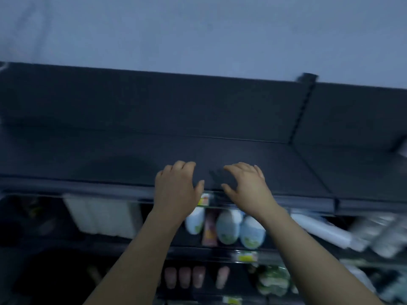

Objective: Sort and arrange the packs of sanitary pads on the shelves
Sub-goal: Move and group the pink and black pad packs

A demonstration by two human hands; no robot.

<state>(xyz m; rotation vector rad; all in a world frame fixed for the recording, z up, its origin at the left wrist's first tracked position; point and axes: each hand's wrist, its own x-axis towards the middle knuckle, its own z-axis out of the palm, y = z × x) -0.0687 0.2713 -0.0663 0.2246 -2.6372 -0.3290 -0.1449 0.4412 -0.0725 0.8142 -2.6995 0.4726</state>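
My left hand [176,186] and my right hand [244,183] hover side by side over the front edge of the dark top shelf [220,155], fingers curled and apart, holding nothing. Nothing lies on this shelf around the hands. On the shelf below, white rounded packs with green print [228,227] stand in a row under my wrists, with a pink pack [209,230] between them. Lower still, several pink packs [185,279] stand upright. The picture is dim and blurred.
A white block of packs [101,214] sits at the left of the second shelf. Pale wrapped packs [378,234] crowd the right side. A slotted upright post [301,111] divides the shelf bays. A yellow price tag [203,199] marks the shelf edge.
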